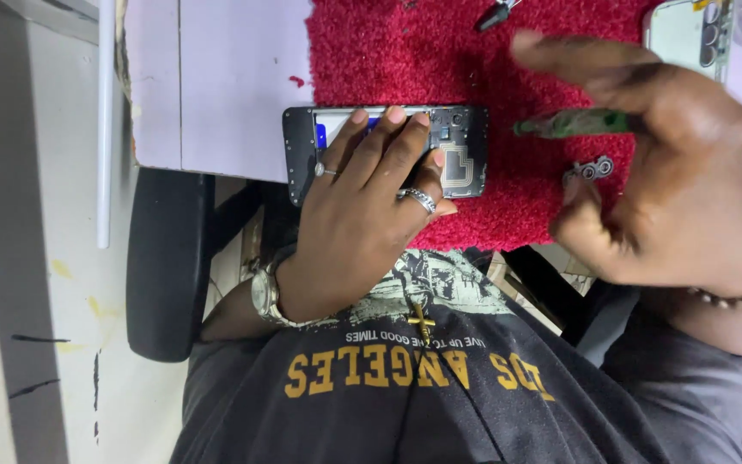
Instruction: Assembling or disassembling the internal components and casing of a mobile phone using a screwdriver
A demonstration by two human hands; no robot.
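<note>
My left hand, with rings and a wristwatch, lies flat on an opened black phone whose back cover is off, inner parts showing. The phone sits at the near edge of a red fuzzy mat. My right hand, wearing a bead bracelet, is raised over the mat to the right of the phone. It grips a green-handled screwdriver whose tip points left toward the phone. The index finger is stretched out and blurred. A small metal part with round rings lies on the mat just under the right hand.
A light-coloured phone lies back up at the top right. A dark small tool rests at the mat's far edge. The pale table top extends left of the mat. A black chair arm stands below the table edge.
</note>
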